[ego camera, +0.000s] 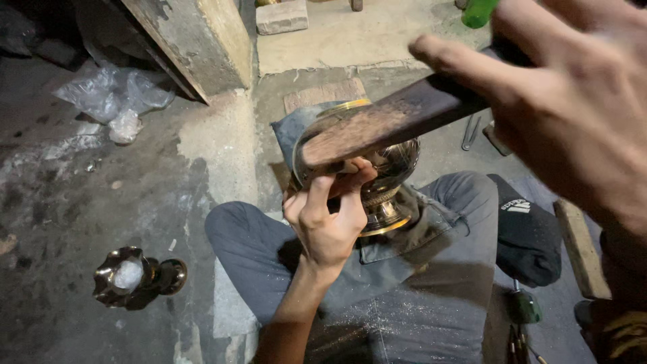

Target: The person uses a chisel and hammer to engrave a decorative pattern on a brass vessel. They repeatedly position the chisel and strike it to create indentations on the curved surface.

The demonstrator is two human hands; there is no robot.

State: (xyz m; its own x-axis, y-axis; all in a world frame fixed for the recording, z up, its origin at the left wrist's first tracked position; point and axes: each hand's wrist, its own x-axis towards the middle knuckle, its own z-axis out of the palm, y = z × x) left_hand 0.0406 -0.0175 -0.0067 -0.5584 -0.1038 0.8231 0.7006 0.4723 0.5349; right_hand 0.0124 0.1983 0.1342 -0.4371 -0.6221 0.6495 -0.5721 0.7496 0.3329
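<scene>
The right hand (573, 101), closest to the camera, is clenched on a flat dark file (391, 125) laid across the bowl's rim. The left hand (327, 216) clasps the brass bowl (377, 175), bracing it on the lap over grey trousers (404, 283). A smaller brass cup (138, 276) lies on the floor (67, 202) beyond.

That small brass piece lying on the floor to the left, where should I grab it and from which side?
Take the small brass piece by its narrow stem, coming down from above. It lies on its side on the floor, scalloped mouth to the left and round foot to the right, so the thin waist between them looks easiest to pinch. Both hands are busy: left hand steadies the brass bowl.
</scene>
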